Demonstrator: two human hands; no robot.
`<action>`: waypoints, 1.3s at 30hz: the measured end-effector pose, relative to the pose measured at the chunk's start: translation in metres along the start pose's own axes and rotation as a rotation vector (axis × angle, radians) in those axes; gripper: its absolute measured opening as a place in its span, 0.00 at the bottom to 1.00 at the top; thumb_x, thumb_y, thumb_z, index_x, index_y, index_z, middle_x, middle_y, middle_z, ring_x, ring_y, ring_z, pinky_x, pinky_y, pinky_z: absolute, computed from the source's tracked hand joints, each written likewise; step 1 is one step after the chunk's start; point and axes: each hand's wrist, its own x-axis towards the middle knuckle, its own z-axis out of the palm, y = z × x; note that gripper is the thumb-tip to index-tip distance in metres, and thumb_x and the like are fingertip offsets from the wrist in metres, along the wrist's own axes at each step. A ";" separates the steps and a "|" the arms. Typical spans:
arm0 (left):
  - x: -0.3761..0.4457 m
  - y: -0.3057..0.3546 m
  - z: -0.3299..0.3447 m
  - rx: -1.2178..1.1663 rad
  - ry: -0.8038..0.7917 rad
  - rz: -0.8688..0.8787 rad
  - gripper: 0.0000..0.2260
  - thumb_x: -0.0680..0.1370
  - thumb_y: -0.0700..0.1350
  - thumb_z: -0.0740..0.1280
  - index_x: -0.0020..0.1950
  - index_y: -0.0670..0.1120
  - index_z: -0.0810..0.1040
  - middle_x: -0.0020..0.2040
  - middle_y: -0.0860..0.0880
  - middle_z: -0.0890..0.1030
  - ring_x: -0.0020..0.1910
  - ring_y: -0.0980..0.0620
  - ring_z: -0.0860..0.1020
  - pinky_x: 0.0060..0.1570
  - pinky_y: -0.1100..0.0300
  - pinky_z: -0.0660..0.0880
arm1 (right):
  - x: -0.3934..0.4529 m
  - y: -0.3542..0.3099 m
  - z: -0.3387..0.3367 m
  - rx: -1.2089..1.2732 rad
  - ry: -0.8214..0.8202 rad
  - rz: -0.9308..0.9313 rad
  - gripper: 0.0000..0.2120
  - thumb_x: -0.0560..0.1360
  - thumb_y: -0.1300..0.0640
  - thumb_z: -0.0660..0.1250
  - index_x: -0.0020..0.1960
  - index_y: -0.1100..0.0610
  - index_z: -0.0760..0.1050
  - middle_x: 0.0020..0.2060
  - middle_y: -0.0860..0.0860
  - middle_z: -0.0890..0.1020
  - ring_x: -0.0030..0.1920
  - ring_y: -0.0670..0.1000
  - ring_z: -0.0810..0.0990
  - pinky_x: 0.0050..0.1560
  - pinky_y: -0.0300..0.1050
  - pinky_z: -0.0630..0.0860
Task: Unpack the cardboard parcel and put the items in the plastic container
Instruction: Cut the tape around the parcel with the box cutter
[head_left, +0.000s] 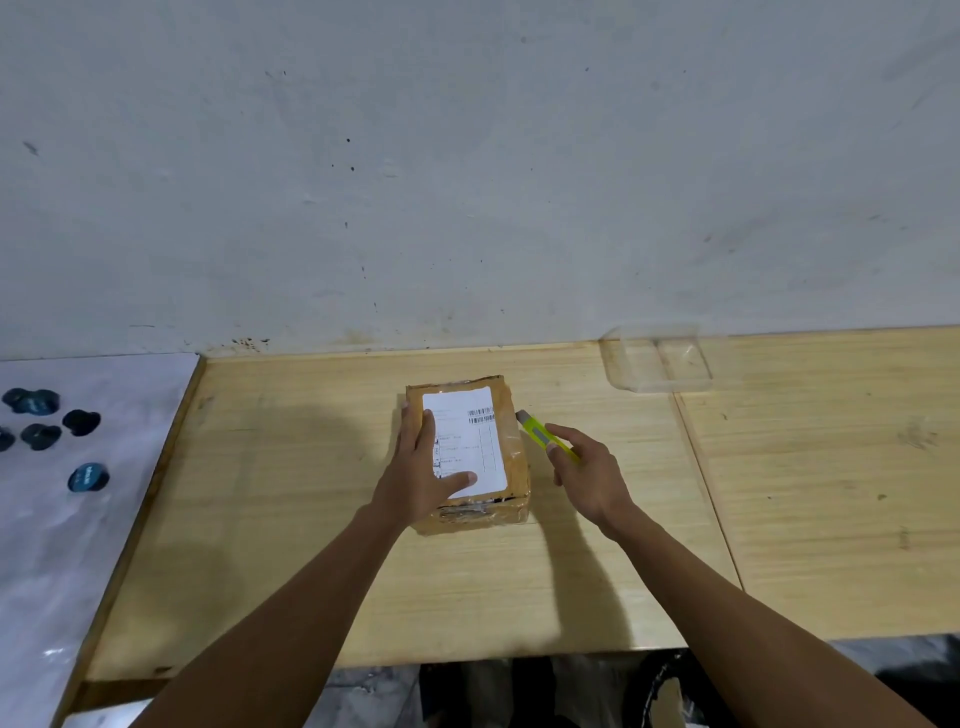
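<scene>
With the right hand (587, 470) gripping the knife (545, 435) and the left hand (428, 467) flat on the parcel (514, 452), a slip could cut fingers.

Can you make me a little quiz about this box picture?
1. True or false: the cardboard parcel is already open.
2. Which hand holds the yellow-green cutter? A) left hand B) right hand
3. Fill in: the clear plastic container stands near the ____, beyond the parcel and to its right.

Key: 1 false, it is taped shut, with the left hand flat on its label. 2 B. 3 wall.
</scene>
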 end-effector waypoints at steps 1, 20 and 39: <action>0.000 0.000 0.000 0.001 -0.001 -0.004 0.50 0.71 0.59 0.73 0.79 0.40 0.46 0.79 0.47 0.36 0.77 0.51 0.35 0.71 0.52 0.61 | 0.000 0.002 0.000 0.007 -0.007 0.007 0.13 0.81 0.54 0.61 0.64 0.49 0.76 0.30 0.47 0.77 0.33 0.48 0.75 0.36 0.41 0.71; 0.007 -0.011 0.009 0.009 -0.017 0.012 0.52 0.70 0.59 0.74 0.78 0.40 0.42 0.79 0.45 0.35 0.76 0.50 0.31 0.75 0.46 0.57 | 0.004 -0.001 -0.012 0.246 -0.030 0.116 0.14 0.80 0.56 0.62 0.64 0.49 0.77 0.29 0.51 0.73 0.26 0.45 0.69 0.27 0.38 0.66; 0.006 -0.010 0.010 -0.006 -0.006 -0.006 0.53 0.70 0.59 0.74 0.79 0.41 0.43 0.78 0.46 0.33 0.73 0.56 0.30 0.74 0.48 0.59 | 0.014 -0.003 -0.016 0.276 -0.099 0.143 0.12 0.80 0.57 0.62 0.61 0.50 0.78 0.27 0.52 0.70 0.23 0.47 0.64 0.25 0.38 0.62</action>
